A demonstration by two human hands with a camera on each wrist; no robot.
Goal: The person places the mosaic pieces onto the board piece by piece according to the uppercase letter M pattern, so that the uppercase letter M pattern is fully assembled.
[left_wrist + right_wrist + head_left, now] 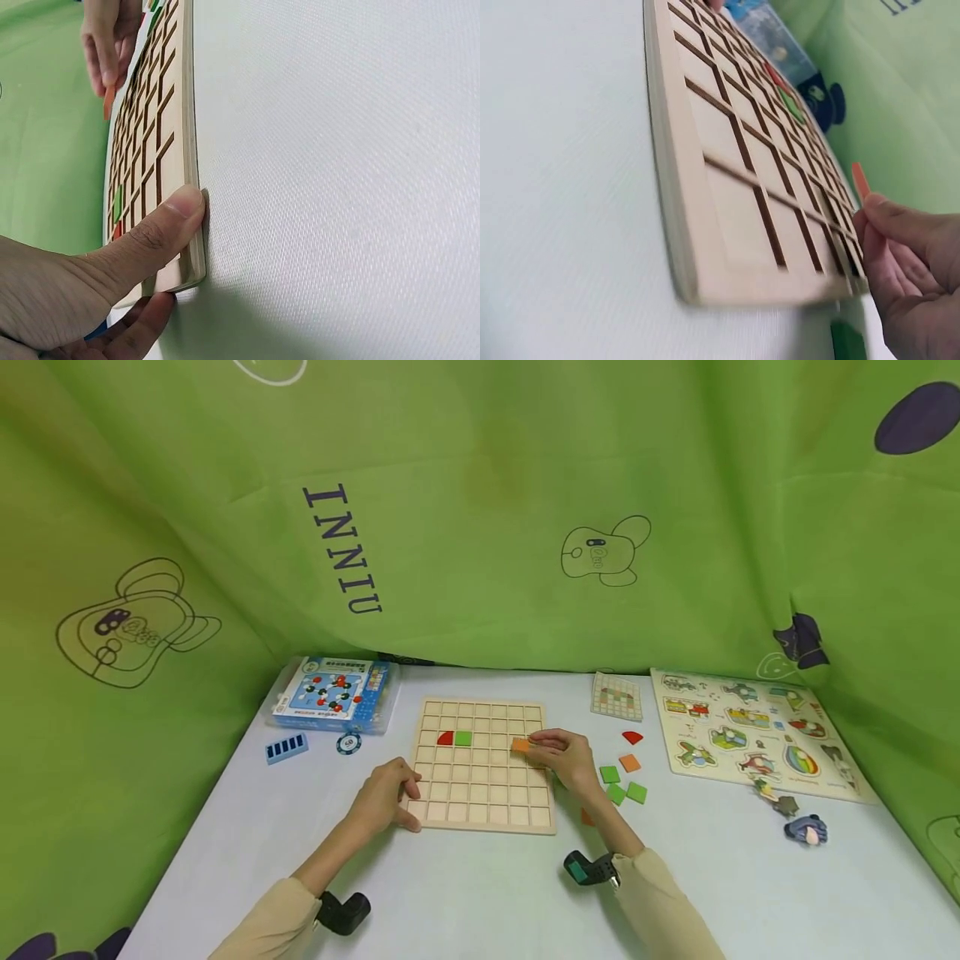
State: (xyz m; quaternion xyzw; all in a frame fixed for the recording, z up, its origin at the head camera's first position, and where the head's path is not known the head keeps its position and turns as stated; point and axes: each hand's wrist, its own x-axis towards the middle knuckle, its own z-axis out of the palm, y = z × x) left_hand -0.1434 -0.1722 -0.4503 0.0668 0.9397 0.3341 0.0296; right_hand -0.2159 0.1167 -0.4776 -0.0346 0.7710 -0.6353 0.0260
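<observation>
Over the right part of the wooden board [480, 774], orange tile [521, 745] pinched in right hand [566, 762] fingers, jutting left. Green tile [463, 739] sits in board, left of it. Left hand [385, 793], farther off, grips board's near-left corner.

The site is a cloth-screened tabletop play area, identified by green cartoon-printed curtain [480, 568] on the far, left and right sides, white table [480, 893] and far-right picture puzzle [767, 737].
</observation>
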